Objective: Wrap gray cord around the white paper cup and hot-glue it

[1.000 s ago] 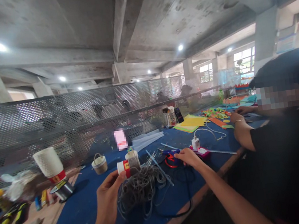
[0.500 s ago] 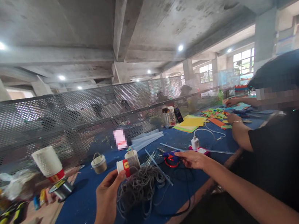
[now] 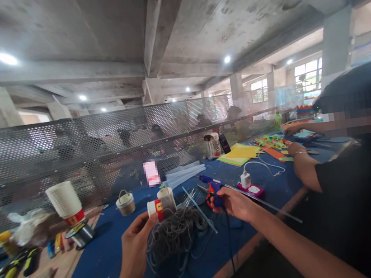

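Note:
My left hand [image 3: 133,237] holds a small paper cup [image 3: 153,210] on its side, thumb and fingers closed around it. The cup has a red band, and grey cord [image 3: 168,203] is wound around part of it. A loose heap of grey cord [image 3: 177,231] lies just below on the table. My right hand [image 3: 235,203] grips a blue hot glue gun [image 3: 214,184], its nozzle pointing left. Behind the gun a long clear glue stick [image 3: 286,214] slants down to the right. Red-handled pliers [image 3: 209,195] lie partly hidden behind the gun.
A finished-looking cord-wrapped cup with a handle [image 3: 126,204] stands left. Stacked paper cups [image 3: 64,200] and a wire spool [image 3: 81,235] are farther left. A plug [image 3: 245,179] sits in a pink power strip [image 3: 256,190]. A co-worker [image 3: 359,189] works at right beside coloured sheets [image 3: 240,153].
My right hand has lifted the glue gun and turned it more upright, its cable now hanging below. The left hand keeps the cup nearly in place. The view has shifted slightly.

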Action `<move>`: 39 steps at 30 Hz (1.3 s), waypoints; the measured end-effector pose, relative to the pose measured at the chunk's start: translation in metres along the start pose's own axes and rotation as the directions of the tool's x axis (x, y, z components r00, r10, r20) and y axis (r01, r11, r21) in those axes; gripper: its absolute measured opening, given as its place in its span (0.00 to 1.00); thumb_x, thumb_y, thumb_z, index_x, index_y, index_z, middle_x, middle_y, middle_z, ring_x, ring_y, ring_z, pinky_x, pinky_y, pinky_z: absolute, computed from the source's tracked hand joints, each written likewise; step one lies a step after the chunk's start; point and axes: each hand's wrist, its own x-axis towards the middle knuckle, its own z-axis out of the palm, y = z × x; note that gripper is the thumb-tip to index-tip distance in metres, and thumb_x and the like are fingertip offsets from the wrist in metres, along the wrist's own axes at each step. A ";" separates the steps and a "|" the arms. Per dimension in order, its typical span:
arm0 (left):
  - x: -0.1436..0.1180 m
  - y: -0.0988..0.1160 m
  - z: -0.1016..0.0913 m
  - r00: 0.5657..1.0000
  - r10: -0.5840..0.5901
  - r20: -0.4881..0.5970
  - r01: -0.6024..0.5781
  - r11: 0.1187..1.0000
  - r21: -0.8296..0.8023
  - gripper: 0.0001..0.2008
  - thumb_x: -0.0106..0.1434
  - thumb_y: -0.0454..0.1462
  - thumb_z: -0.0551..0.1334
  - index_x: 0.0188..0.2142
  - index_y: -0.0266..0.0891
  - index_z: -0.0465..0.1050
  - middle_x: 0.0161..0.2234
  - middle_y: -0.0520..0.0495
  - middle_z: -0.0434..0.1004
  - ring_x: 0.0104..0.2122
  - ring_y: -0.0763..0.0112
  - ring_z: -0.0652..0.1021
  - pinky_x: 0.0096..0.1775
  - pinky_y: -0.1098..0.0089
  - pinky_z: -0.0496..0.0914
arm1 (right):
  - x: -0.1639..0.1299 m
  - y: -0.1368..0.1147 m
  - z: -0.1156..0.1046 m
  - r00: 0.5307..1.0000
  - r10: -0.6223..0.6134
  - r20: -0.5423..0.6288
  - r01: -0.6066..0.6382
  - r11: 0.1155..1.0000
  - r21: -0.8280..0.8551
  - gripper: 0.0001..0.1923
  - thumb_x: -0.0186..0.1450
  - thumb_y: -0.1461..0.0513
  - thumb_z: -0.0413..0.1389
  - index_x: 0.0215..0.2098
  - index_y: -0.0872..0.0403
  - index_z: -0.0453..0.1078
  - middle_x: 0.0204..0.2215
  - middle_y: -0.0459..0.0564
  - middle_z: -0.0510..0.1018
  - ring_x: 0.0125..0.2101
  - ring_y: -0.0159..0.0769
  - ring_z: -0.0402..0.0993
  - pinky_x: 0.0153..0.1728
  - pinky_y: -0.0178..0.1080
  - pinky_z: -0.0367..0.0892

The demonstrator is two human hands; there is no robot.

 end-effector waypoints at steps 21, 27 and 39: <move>0.007 -0.002 -0.004 0.994 0.086 -0.066 -0.082 0.995 0.064 0.14 0.55 0.44 0.69 0.36 0.36 0.80 0.33 0.46 0.82 0.34 0.66 0.78 0.39 0.71 0.69 | 0.044 0.012 0.087 0.864 -0.372 0.338 0.478 0.816 -0.325 0.17 0.61 0.54 0.57 0.43 0.58 0.69 0.21 0.46 0.76 0.19 0.31 0.70 0.23 0.34 0.67; 0.010 -0.006 -0.005 0.991 0.085 -0.099 -0.080 0.995 0.051 0.15 0.55 0.44 0.69 0.38 0.36 0.80 0.33 0.46 0.82 0.35 0.64 0.78 0.40 0.69 0.70 | 0.046 0.020 0.077 0.856 -0.391 0.338 0.511 0.732 -0.450 0.15 0.63 0.55 0.57 0.43 0.57 0.72 0.19 0.41 0.70 0.20 0.28 0.65 0.25 0.32 0.63; 0.009 -0.001 -0.006 0.993 0.110 -0.050 -0.103 0.985 0.136 0.17 0.57 0.43 0.67 0.42 0.36 0.79 0.38 0.44 0.83 0.40 0.60 0.78 0.45 0.67 0.69 | 0.039 0.043 0.079 0.879 -0.321 0.352 0.476 0.565 -0.674 0.18 0.63 0.47 0.56 0.34 0.53 0.70 0.16 0.41 0.69 0.15 0.29 0.66 0.18 0.31 0.63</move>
